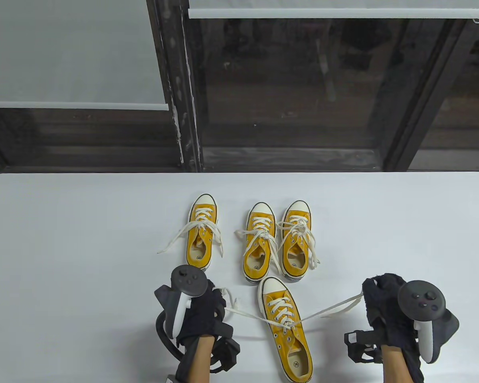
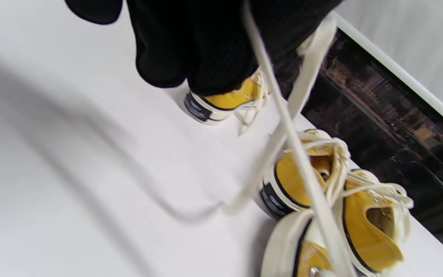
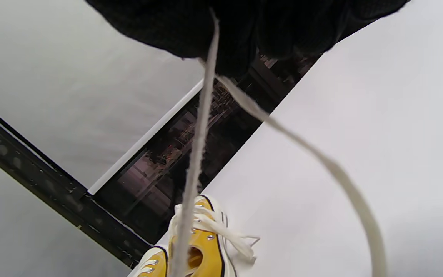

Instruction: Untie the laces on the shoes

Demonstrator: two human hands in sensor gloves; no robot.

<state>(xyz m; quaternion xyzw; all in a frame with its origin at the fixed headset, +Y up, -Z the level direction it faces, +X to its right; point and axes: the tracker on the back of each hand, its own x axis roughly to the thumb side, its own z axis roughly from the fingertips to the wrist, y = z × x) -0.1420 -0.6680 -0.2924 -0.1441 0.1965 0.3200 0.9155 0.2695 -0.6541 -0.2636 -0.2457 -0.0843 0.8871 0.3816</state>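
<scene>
Several yellow canvas shoes with white laces stand on the white table (image 1: 84, 223). The nearest shoe (image 1: 286, 331) lies between my hands, its laces pulled out taut to both sides. My left hand (image 1: 211, 303) grips the left lace end (image 1: 243, 313), which also shows in the left wrist view (image 2: 302, 165). My right hand (image 1: 377, 297) grips the right lace end (image 1: 335, 307), seen in the right wrist view (image 3: 200, 146) running down to the shoe. The far left shoe (image 1: 201, 235) has loose laces. The two middle shoes (image 1: 259, 243) (image 1: 296, 239) have bows.
The table's far edge (image 1: 239, 173) meets a dark window frame (image 1: 179, 99). The three other shoes stand in a row just beyond my hands. Bare tabletop lies to the left and right of the shoes.
</scene>
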